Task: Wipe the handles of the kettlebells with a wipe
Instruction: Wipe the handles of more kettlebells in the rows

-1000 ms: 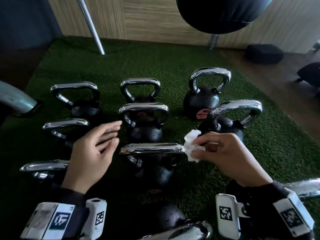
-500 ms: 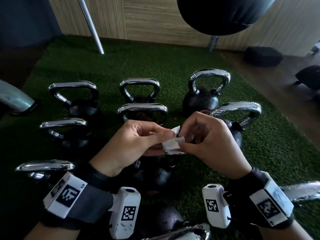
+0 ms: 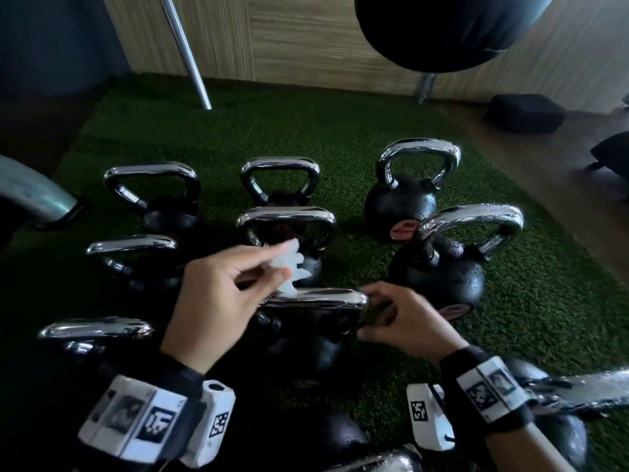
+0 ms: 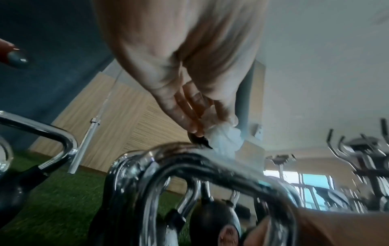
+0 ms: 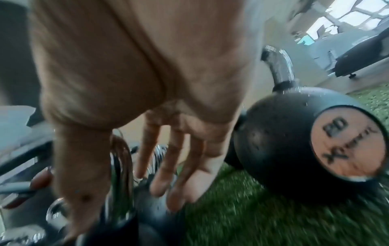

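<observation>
Several black kettlebells with chrome handles stand in rows on green turf point(image 3: 306, 131). My left hand point(image 3: 269, 272) pinches a crumpled white wipe point(image 3: 289, 264) between thumb and fingers. The wipe's lower edge touches the top of the handle point(image 3: 316, 298) of the near middle kettlebell. The left wrist view shows the same wipe point(image 4: 223, 141) against that handle point(image 4: 210, 164), under my left hand point(image 4: 195, 126). My right hand point(image 3: 369, 315) sits at the handle's right end and holds nothing. In the right wrist view its point(image 5: 118, 208) thumb and straight fingers straddle the chrome bar.
A larger kettlebell point(image 3: 439, 277) marked 20 stands just right of my right hand. A black punching bag point(image 3: 452, 28) hangs at the back. A steel pole point(image 3: 185, 52) leans at the back left. A black pad point(image 3: 524, 112) lies on the wooden floor, right of the turf.
The wipe has passed from my right hand to my left. My left hand now sets it on the middle handle. My right hand has dropped to the handle's right end.
</observation>
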Available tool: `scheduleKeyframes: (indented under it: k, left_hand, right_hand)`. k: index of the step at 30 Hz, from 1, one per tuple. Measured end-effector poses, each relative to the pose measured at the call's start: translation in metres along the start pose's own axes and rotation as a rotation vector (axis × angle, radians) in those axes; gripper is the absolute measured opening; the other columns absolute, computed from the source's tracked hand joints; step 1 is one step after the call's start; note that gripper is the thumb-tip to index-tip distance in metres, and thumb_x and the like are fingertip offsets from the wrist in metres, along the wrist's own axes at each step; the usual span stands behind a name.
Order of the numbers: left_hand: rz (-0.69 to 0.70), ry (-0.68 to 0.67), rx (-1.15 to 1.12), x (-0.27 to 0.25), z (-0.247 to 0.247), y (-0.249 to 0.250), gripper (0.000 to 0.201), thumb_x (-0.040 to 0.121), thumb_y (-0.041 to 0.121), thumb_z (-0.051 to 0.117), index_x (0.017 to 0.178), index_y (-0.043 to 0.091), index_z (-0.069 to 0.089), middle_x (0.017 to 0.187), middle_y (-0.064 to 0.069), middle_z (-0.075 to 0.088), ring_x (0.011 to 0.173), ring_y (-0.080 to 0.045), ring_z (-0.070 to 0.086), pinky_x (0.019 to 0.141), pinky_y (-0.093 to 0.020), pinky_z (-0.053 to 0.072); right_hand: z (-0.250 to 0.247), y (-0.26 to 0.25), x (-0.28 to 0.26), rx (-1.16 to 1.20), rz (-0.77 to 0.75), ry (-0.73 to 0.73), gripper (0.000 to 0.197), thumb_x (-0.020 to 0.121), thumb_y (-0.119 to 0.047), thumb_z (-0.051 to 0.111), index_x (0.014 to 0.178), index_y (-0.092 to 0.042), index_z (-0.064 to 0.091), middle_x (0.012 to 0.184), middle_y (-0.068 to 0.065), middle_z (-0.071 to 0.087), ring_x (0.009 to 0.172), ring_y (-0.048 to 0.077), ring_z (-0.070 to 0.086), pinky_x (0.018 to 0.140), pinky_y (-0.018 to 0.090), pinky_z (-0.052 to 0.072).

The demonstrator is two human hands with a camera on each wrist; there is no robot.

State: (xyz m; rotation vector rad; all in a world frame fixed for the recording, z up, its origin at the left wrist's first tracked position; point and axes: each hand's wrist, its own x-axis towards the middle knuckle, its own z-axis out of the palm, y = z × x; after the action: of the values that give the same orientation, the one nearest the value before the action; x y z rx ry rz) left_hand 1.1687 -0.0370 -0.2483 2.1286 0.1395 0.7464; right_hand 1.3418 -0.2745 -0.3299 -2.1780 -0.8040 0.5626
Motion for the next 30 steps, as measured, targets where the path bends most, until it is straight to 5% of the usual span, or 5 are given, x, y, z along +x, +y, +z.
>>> scheduleKeyframes:
  k: [5, 16, 21, 25, 30]
  left_hand:
    - [0.091, -0.099, 0.279, -0.014, 0.034, -0.012, 0.030, 0.087, 0.027, 0.079, 0.117, 0.026, 0.077, 0.117, 0.017, 0.074, 0.104, -0.004, 0.069, 0.092, -0.025, 0.054]
    - [0.160, 0.121, 0.357, -0.037, 0.020, -0.029, 0.022, 0.090, 0.023, 0.078, 0.111, 0.015, 0.079, 0.109, 0.007, 0.077, 0.094, -0.008, 0.071, 0.085, -0.024, 0.058]
    - [-0.135, 0.296, 0.159, -0.050, 0.004, -0.046, 0.027, 0.087, 0.026, 0.076, 0.110, 0.014, 0.078, 0.103, 0.005, 0.077, 0.091, 0.004, 0.073, 0.081, -0.015, 0.058]
    - [-0.179, 0.199, 0.145, -0.058, -0.002, -0.050, 0.028, 0.089, 0.022, 0.074, 0.116, 0.017, 0.075, 0.107, 0.013, 0.075, 0.097, 0.006, 0.071, 0.080, -0.007, 0.054]
    - [-0.426, 0.137, -0.121, -0.061, -0.006, -0.060, 0.030, 0.089, 0.028, 0.069, 0.119, 0.025, 0.073, 0.103, 0.019, 0.076, 0.101, 0.000, 0.072, 0.086, -0.008, 0.052]
  right_hand:
    - [0.040, 0.007, 0.010, 0.096, 0.064, -0.063, 0.067, 0.054, -0.064, 0.091, 0.111, -0.035, 0.074, 0.100, -0.013, 0.079, 0.095, 0.003, 0.073, 0.092, 0.035, 0.059]
    - [0.060, 0.015, 0.004, 0.241, 0.125, 0.082, 0.039, 0.062, -0.045, 0.096, 0.093, -0.030, 0.079, 0.089, -0.010, 0.080, 0.083, 0.007, 0.075, 0.082, 0.034, 0.061]
    - [0.065, 0.017, 0.003, 0.272, 0.145, 0.128, 0.032, 0.063, -0.040, 0.096, 0.083, -0.023, 0.078, 0.083, -0.009, 0.079, 0.077, 0.007, 0.075, 0.078, 0.032, 0.061]
    - [0.069, 0.023, 0.004, 0.308, 0.115, 0.129, 0.046, 0.057, -0.055, 0.093, 0.088, -0.023, 0.080, 0.087, -0.005, 0.080, 0.082, 0.012, 0.076, 0.082, 0.041, 0.063]
    - [0.071, 0.029, 0.006, 0.338, 0.114, 0.143, 0.052, 0.054, -0.056, 0.094, 0.088, -0.018, 0.079, 0.086, -0.002, 0.080, 0.081, 0.014, 0.077, 0.082, 0.044, 0.063]
